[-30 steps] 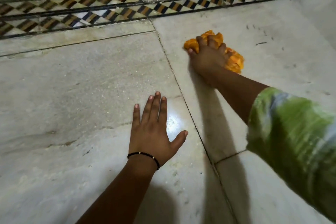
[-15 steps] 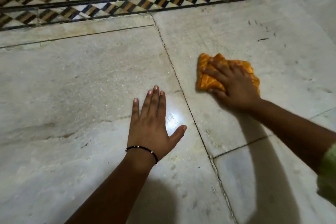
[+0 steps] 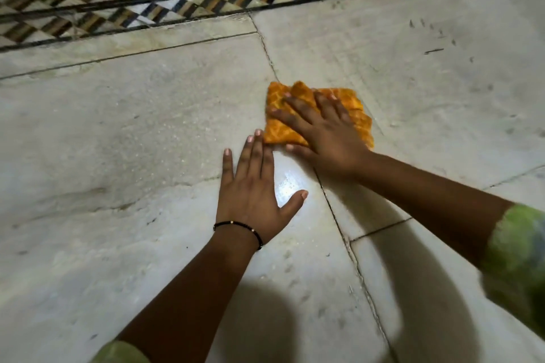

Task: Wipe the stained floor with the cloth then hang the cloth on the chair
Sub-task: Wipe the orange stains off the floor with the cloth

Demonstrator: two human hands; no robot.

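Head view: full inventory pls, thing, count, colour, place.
cloth: 1, orange with a pale pattern, flat on the floor at centre, under the right hand
floor: pale grey-white stone slabs with dark joints, fills most of the view
dark marks: several small, blackish, on the slab at upper right
border tiles: 1 band, black, brown and white checks, along the top
bracelet: 1, black beads, on the left wrist
sleeve: green and white, right edge
left hand: flat on the floor, fingers straight, fingertips near the cloth's edge
right hand: fingers spread, pressing on the cloth
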